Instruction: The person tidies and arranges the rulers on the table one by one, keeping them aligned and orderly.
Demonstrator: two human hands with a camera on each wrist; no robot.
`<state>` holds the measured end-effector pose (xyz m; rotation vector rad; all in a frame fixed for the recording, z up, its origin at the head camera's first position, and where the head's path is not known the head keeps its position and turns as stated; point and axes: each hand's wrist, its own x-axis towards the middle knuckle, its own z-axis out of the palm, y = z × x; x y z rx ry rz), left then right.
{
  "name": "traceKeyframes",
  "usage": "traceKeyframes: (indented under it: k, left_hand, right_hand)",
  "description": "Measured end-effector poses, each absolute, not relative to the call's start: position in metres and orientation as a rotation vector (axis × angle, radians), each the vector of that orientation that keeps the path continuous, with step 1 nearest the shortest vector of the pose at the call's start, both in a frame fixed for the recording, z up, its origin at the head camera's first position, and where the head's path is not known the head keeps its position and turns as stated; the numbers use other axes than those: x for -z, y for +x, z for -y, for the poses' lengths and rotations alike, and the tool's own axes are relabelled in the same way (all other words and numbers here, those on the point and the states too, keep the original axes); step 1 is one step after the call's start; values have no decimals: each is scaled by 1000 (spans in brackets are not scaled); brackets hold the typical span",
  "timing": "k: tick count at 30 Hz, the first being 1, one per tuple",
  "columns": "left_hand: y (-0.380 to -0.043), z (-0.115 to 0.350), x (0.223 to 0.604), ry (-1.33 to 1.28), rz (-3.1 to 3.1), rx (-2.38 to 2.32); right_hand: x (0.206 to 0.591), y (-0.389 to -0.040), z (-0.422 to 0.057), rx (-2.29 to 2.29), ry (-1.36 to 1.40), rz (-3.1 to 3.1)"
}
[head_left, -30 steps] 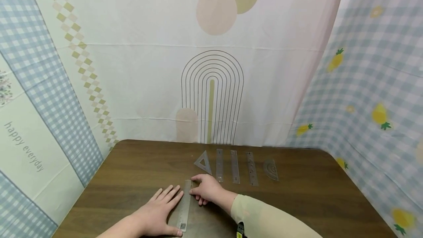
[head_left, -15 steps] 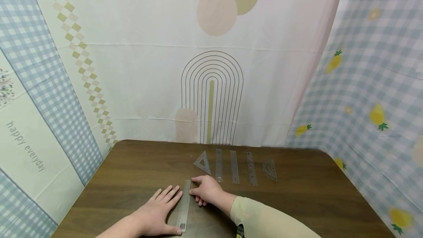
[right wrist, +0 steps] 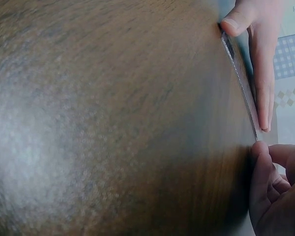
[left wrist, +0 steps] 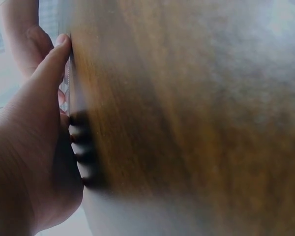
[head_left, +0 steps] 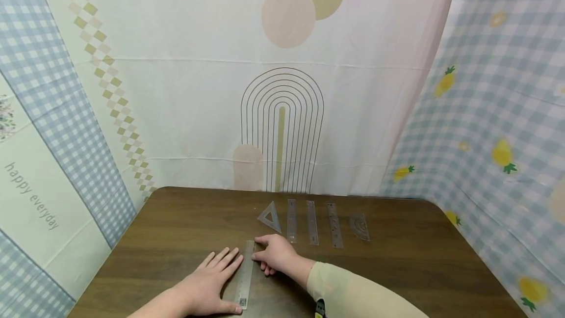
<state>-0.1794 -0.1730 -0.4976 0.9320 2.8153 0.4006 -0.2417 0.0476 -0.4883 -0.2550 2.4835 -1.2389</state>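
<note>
A clear straight ruler (head_left: 246,274) lies lengthwise on the brown wooden table, a small square code printed at its near end. My left hand (head_left: 207,281) rests flat to its left with fingers spread, the thumb tip over the ruler's near end. At the far end, my right hand (head_left: 278,254) holds the ruler's right edge with thumb and forefinger, its other fingers curled under. From the right wrist view, the ruler's thin edge (right wrist: 240,73) runs between the two hands. The left wrist view shows the left hand (left wrist: 39,108) low against the tabletop.
Behind the right hand lie a clear set square (head_left: 274,221), a ruler (head_left: 292,221), another ruler (head_left: 312,222), a stencil ruler with holes (head_left: 334,225) and a protractor (head_left: 359,226) in a row. Patterned cloth (head_left: 190,112) hangs along the table's back and sides.
</note>
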Motion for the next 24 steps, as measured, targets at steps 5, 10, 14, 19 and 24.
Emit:
traceKeyframes:
  k: [5, 10, 14, 19, 24]
  left_hand:
    - [-181, 173, 498, 937, -2813, -399]
    - [-181, 173, 496, 916, -2820, -441]
    - [-184, 171, 495, 901, -2819, -495]
    - [-188, 168, 494, 917, -2822, -523]
    - [-190, 163, 493, 925, -2854, -532]
  right_hand:
    - [489, -242, -48, 1250, -249, -2467]
    - [488, -241, -49, 1305, -263, -2439]
    - [487, -239, -52, 1372, -272, -2409]
    - [486, -237, -56, 1445, -287, -2377]
    - [488, -236, -59, 1497, -282, -2358]
